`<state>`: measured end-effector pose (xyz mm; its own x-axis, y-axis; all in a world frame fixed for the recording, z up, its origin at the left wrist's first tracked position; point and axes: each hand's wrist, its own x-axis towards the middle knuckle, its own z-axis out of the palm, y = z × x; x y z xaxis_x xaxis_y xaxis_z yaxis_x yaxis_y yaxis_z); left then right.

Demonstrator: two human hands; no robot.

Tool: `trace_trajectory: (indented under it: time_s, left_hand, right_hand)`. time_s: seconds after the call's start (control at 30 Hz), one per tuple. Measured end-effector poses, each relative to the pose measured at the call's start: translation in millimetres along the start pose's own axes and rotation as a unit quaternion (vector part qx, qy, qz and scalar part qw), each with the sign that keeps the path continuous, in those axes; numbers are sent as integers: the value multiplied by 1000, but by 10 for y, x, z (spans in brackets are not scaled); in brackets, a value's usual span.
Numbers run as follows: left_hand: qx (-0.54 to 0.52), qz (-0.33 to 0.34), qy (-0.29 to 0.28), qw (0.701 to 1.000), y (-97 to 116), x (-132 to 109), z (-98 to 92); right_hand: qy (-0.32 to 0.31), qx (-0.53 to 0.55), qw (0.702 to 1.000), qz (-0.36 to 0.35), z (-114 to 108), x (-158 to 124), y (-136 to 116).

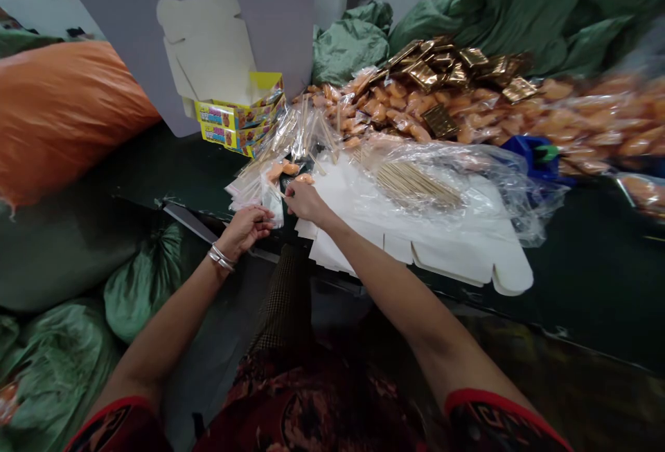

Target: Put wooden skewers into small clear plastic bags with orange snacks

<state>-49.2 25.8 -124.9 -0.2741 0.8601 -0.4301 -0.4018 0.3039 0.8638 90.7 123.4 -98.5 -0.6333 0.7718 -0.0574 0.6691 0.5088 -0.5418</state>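
Note:
My left hand, with bracelets at the wrist, pinches the edge of a small clear plastic bag at the table's front edge. My right hand is closed in a pinch at the other side of this bag. What its fingertips hold is too small to make out. Just beyond both hands lie a few orange pieces in clear wrapping. A pile of flat clear bags lies behind my left hand. Loose thin wooden sticks are scattered farther back.
Right of my hands, a bundle of sticks lies in plastic on white flattened cardboard. Yellow printed boxes stand at the back left. Behind are heaped orange packets, gold packets and a blue container.

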Motion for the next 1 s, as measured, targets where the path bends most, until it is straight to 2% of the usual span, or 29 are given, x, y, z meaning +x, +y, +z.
trace_trajectory:
  time_s: [0.13,0.23,0.3,0.37,0.43,0.57,0.77,0.9,1.0]
  left_hand:
    - [-6,-7,-2,1000,-6,-13,-11]
    - [-6,-17,-14,1000,-20,-30,-26]
    - [-1,-16,-20,1000,-32,-36,-43]
    - [2,-8,-20,1000,-42,-40,-63]
    - [0,0,-16,1000,-47,-44,-76]
    - [7,6,-12,1000,-46,-57,-59]
    - [9,1,-21,1000,-81,-74,32]
    - [30,3,-21,999,-113,-80,113]
    - [30,6,-1,1000,-104,-75,169]
  right_hand:
    - [-21,29,999,3,-176,-318,129]
    - [-36,110,993,-3,-260,-589,150]
    - [-79,185,979,-25,-239,-689,120]
    - [-129,206,969,-48,-178,-712,94]
    - [-146,182,971,-57,-125,-685,95]
    - [-121,114,984,-58,-134,-626,116]
    - [-68,-86,991,-73,-104,-534,-68]
    - [-57,-95,993,-44,-25,-240,-191]
    - [-40,-64,996,-43,-86,4,-219]
